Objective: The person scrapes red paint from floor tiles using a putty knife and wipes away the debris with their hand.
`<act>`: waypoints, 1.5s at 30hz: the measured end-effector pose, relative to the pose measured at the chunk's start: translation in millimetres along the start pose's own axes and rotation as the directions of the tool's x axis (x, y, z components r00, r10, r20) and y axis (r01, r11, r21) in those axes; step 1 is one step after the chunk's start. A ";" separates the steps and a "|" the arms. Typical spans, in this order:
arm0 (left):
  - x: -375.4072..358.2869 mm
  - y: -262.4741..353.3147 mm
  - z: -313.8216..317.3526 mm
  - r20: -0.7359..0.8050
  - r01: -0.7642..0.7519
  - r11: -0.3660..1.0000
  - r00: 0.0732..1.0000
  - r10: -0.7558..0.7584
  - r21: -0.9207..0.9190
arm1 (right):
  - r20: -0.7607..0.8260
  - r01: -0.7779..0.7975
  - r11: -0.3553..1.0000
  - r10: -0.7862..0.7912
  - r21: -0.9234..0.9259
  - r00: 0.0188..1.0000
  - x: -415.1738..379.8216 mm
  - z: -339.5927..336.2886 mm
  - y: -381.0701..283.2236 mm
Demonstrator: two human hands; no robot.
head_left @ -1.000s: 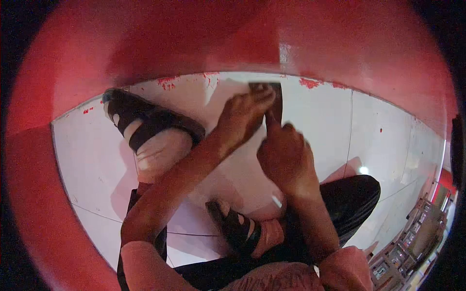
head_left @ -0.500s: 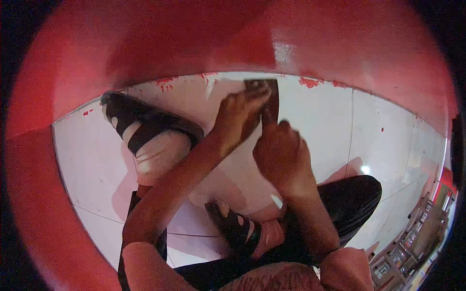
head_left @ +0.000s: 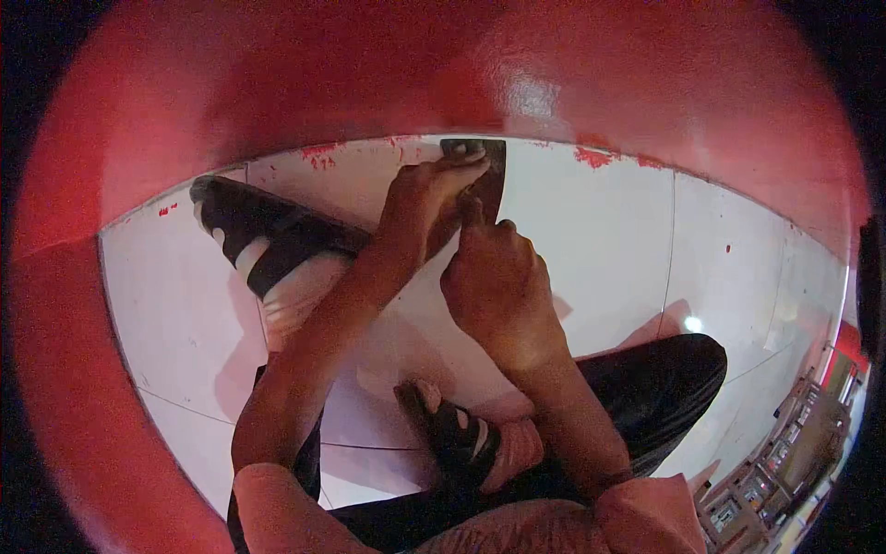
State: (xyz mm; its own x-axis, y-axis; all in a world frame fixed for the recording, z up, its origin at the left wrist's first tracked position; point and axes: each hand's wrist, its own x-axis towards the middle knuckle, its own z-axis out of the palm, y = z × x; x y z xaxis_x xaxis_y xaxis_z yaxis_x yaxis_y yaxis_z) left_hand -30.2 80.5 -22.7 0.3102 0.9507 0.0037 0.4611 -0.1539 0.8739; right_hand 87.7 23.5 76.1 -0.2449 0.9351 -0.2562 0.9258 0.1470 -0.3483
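Observation:
A dark, flat-bladed scraper (head_left: 496,174) lies low over the white tiled floor (head_left: 591,249), its broad end close to where the floor meets the red wall (head_left: 369,74). Closed around its narrow handle end is my right hand (head_left: 498,282), which hides most of the handle. My left hand (head_left: 429,198) grips the blade from the left side, fingers stretched over its top near the wide edge. Red paint marks (head_left: 592,158) dot the tiles along the wall base, on both sides of the blade.
My left foot in a black strapped sandal (head_left: 254,222) rests near the wall on the left. The other sandal (head_left: 448,425) is tucked below my arms, beside my bent right knee (head_left: 683,369). Brown panelled objects (head_left: 766,489) stand at the lower right.
Both hands and the scraper have shifted left and slightly forward, toward the wall. The sandalled feet stay about where they were.

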 end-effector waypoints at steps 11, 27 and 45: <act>-27.2 -13.2 -12.2 0.031 -0.464 0.802 0.871 0.490 0.375 | 0.228 -0.082 0.994 0.065 0.066 0.971 -1.8 -4.1 -9.8; -6.2 27.3 -44.5 0.336 0.012 0.883 0.922 -0.191 0.469 | 0.217 -0.031 0.995 0.010 0.092 0.976 20.5 5.9 -10.1; 25.7 29.2 61.2 0.233 -0.482 0.701 0.874 0.426 0.526 | 0.060 -0.146 0.989 0.147 -0.020 0.987 -15.9 -31.4 70.8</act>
State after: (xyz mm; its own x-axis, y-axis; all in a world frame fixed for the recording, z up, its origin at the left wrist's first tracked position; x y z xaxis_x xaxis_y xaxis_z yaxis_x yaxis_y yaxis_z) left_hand 42.1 84.0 -26.9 0.6613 0.7026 0.2628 0.6109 -0.7077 0.3548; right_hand 166.2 29.1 83.8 -0.1226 0.9255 -0.3583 0.9572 0.0148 -0.2892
